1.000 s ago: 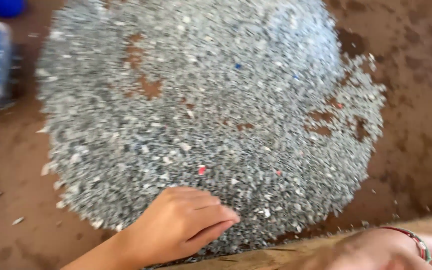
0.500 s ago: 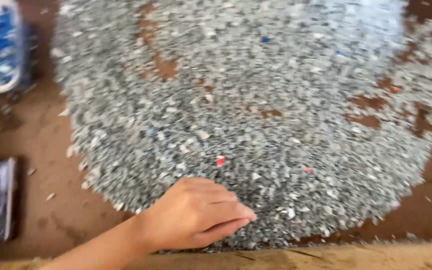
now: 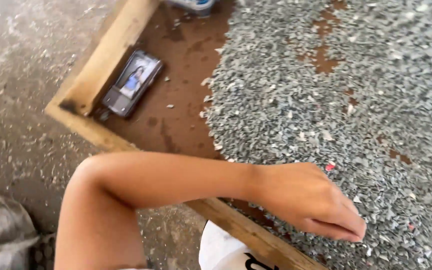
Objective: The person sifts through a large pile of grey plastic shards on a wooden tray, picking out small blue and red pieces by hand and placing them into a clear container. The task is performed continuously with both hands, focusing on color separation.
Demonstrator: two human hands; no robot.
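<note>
Left hand [image 3: 306, 200] rests loosely curled, apparently empty, on grey flakes [image 3: 336, 85]; a phone [image 3: 132, 83] lies beside the wooden frame [image 3: 108, 47].

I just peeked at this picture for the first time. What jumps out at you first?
First comes the wide heap of small grey plastic flakes, spread over the right side of a brown tray with a pale wooden rim. Next, the person's bare left hand rests palm down on the heap's near edge, close to one tiny red flake. A dark rectangular phone with a lit screen lies in the tray's left corner.
</note>
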